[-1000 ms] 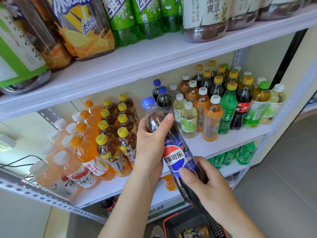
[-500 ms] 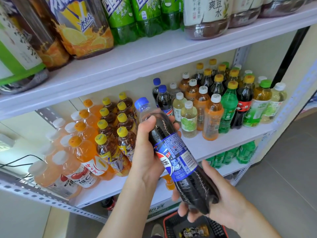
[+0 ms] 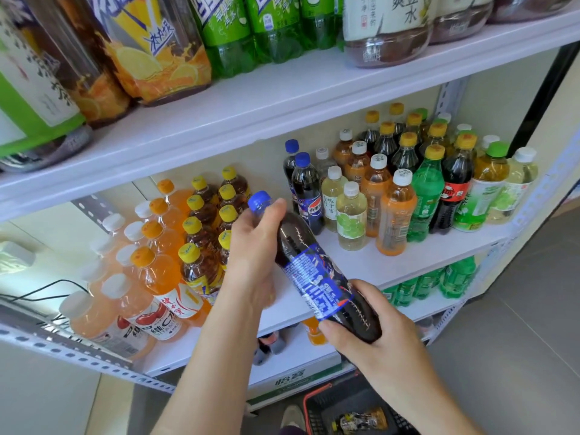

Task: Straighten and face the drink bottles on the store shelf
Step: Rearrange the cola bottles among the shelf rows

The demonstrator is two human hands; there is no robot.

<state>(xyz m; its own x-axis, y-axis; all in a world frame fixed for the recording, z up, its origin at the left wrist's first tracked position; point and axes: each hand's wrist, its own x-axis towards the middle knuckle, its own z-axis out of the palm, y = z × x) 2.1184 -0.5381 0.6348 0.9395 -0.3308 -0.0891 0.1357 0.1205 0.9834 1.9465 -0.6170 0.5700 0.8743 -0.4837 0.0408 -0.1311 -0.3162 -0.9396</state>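
A dark cola bottle with a blue cap and blue label hangs tilted in front of the middle shelf, cap up-left, base down-right. My left hand grips its neck and shoulder just below the cap. My right hand holds the base from below, fingers curled round it. The label's printed back faces me. Two more cola bottles stand upright on the shelf behind the held one.
Yellow-capped tea bottles and orange drinks crowd the shelf's left. Mixed juice, green soda and cola bottles stand at the right. Large bottles line the upper shelf. A red-rimmed basket sits on the floor below.
The cola bottle has turned in my hands, its logo rotating away until the label's back faces me. It tilted further, and my right hand slid from the label to the base.
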